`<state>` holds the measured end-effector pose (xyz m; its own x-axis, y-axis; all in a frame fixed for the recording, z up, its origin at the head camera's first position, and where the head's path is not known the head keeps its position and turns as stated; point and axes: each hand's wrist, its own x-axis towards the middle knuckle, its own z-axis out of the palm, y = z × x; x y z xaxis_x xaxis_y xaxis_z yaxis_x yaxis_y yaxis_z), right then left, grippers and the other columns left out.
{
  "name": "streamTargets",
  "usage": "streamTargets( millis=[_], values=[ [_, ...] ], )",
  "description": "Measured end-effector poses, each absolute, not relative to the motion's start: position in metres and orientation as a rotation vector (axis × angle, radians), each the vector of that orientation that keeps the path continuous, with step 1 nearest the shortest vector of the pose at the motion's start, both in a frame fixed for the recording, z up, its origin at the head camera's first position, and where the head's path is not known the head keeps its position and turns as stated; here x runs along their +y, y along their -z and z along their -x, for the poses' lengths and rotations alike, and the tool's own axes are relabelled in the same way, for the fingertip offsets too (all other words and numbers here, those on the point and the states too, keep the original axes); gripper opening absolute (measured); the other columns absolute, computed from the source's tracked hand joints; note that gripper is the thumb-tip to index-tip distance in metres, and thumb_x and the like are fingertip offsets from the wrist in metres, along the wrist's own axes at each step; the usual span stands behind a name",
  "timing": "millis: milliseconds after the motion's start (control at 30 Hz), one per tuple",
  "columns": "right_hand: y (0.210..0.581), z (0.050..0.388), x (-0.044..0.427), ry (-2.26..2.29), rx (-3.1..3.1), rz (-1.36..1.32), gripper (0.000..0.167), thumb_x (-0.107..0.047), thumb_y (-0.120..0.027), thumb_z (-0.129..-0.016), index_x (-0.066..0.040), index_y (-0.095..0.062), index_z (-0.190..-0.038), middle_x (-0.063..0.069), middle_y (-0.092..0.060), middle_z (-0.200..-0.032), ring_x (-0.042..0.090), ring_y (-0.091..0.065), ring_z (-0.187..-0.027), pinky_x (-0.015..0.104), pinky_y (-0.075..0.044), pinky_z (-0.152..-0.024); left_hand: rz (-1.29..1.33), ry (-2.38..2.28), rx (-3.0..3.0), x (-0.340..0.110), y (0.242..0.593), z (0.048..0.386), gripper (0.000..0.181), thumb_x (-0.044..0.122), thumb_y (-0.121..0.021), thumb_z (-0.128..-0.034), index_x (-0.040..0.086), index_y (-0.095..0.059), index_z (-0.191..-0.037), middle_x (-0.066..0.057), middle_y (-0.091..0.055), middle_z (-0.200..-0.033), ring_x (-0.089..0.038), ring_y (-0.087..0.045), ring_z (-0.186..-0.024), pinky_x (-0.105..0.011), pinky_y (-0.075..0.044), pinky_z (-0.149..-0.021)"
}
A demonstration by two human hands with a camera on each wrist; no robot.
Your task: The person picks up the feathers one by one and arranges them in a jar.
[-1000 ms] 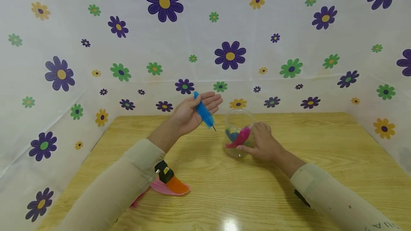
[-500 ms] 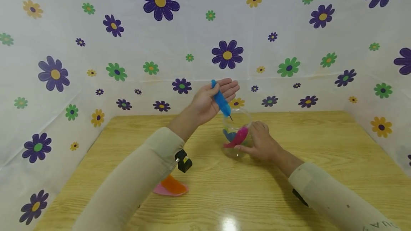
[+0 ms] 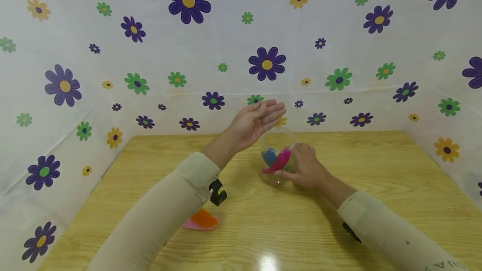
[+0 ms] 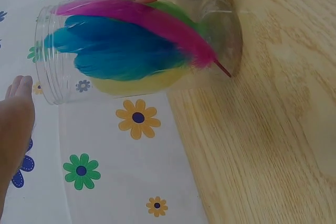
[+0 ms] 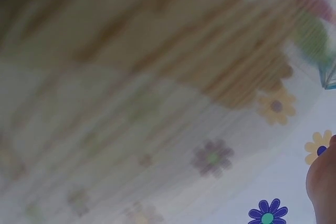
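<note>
A clear plastic jar stands upright on the table, holding a magenta feather, blue feathers and some green and yellow ones. My right hand grips the jar's right side, thumb in front. My left hand is held up beside the jar's mouth at its upper left, fingers straight and palm showing, with nothing in it. The left wrist view shows the blue feathers lying inside the jar behind the magenta feather.
An orange feather lies over a pink feather on the wooden table, partly behind my left forearm. A white flower-patterned cloth rises behind and at both sides of the table.
My left hand moved right to the jar's mouth and let go of the blue feather it held; more blue now shows inside the jar. My right hand has stayed on the jar.
</note>
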<state>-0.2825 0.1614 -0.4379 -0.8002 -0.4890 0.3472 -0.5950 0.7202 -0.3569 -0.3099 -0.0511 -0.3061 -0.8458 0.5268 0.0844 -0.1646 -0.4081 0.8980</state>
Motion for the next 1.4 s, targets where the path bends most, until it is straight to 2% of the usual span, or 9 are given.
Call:
streamTargets(
  millis=[233, 433, 533, 700, 867, 967, 1167, 1267, 1400],
  values=[
    [0.439, 0.283, 0.16, -0.677, -2.704, -0.862, 0.054, -0.054, -0.069, -0.087, -0.012, -0.052, -0.118, 0.007, -0.056, -0.116, 0.025, -0.043, -0.108, 0.053, -0.027, -0.106, -0.563, -2.204, 1.492, -0.061, 0.305, 0.305, 0.045, 0.018, -0.032, -0.1101, -0.003, -0.035, -0.15, -0.021, -0.043, -0.154, -0.031, -0.043, -0.143, -0.037, -0.039, -0.114],
    [0.435, 0.281, 0.161, -0.683, -2.742, -0.833, 0.063, -0.054, -0.069, -0.088, -0.008, -0.051, -0.127, 0.012, -0.056, -0.126, 0.028, -0.043, -0.116, 0.056, -0.022, -0.113, -0.689, -2.076, 1.634, -0.073, 0.302, 0.297, 0.044, 0.012, -0.034, -0.1093, -0.006, -0.033, -0.15, -0.023, -0.04, -0.155, -0.034, -0.038, -0.145, -0.04, -0.035, -0.117],
    [0.434, 0.281, 0.161, -0.686, -2.747, -0.828, 0.065, -0.055, -0.068, -0.087, -0.006, -0.052, -0.127, 0.013, -0.057, -0.127, 0.029, -0.043, -0.116, 0.056, -0.022, -0.113, -0.723, -2.022, 1.705, -0.082, 0.302, 0.294, 0.045, 0.011, -0.035, -0.1089, -0.005, -0.032, -0.151, -0.022, -0.039, -0.156, -0.033, -0.036, -0.146, -0.039, -0.032, -0.119],
    [0.434, 0.281, 0.16, -0.69, -2.742, -0.83, 0.065, -0.055, -0.068, -0.087, -0.006, -0.052, -0.127, 0.013, -0.057, -0.128, 0.029, -0.043, -0.117, 0.056, -0.022, -0.113, -0.777, -1.889, 1.937, -0.098, 0.3, 0.286, 0.044, 0.01, -0.042, -0.1072, 0.001, -0.038, -0.15, -0.014, -0.043, -0.155, -0.025, -0.041, -0.145, -0.038, -0.032, -0.119],
    [0.433, 0.281, 0.16, -0.698, -2.739, -0.825, 0.06, -0.055, -0.069, -0.087, -0.01, -0.053, -0.123, 0.011, -0.057, -0.125, 0.028, -0.044, -0.116, 0.056, -0.023, -0.113, -0.877, -1.69, 2.2, -0.11, 0.299, 0.274, 0.046, 0.012, -0.05, -0.1044, 0.006, -0.043, -0.149, -0.009, -0.046, -0.155, -0.023, -0.044, -0.143, -0.039, -0.037, -0.116],
    [0.434, 0.281, 0.161, -0.705, -2.733, -0.83, 0.058, -0.054, -0.069, -0.087, -0.01, -0.054, -0.121, 0.011, -0.058, -0.124, 0.028, -0.044, -0.116, 0.056, -0.022, -0.113, -0.94, -1.637, 2.265, -0.115, 0.301, 0.268, 0.048, 0.01, -0.052, -0.1032, 0.004, -0.041, -0.15, -0.011, -0.043, -0.156, -0.025, -0.041, -0.145, -0.04, -0.038, -0.115],
    [0.435, 0.282, 0.162, -0.693, -2.726, -0.837, 0.058, -0.055, -0.068, -0.088, -0.01, -0.054, -0.121, 0.011, -0.059, -0.124, 0.029, -0.045, -0.117, 0.057, -0.023, -0.113, -1.107, -1.454, 2.443, -0.124, 0.303, 0.256, 0.051, 0.012, -0.056, -0.1018, 0.005, -0.042, -0.15, -0.008, -0.04, -0.158, -0.022, -0.036, -0.147, -0.039, -0.032, -0.118],
    [0.435, 0.282, 0.162, -0.689, -2.727, -0.837, 0.058, -0.055, -0.068, -0.087, -0.01, -0.055, -0.121, 0.011, -0.059, -0.124, 0.029, -0.046, -0.117, 0.057, -0.023, -0.113, -1.205, -1.33, 2.545, -0.13, 0.304, 0.249, 0.051, 0.014, -0.058, -0.1007, 0.007, -0.045, -0.149, -0.004, -0.039, -0.159, -0.021, -0.035, -0.148, -0.041, -0.03, -0.119],
    [0.435, 0.282, 0.162, -0.689, -2.719, -0.839, 0.058, -0.055, -0.069, -0.087, -0.009, -0.055, -0.118, 0.011, -0.059, -0.12, 0.029, -0.045, -0.116, 0.057, -0.023, -0.113, -1.358, -1.176, 2.672, -0.143, 0.308, 0.241, 0.051, 0.013, -0.062, -0.0977, 0.004, -0.049, -0.147, -0.007, -0.041, -0.158, -0.026, -0.037, -0.147, -0.047, -0.032, -0.118]
  ],
)
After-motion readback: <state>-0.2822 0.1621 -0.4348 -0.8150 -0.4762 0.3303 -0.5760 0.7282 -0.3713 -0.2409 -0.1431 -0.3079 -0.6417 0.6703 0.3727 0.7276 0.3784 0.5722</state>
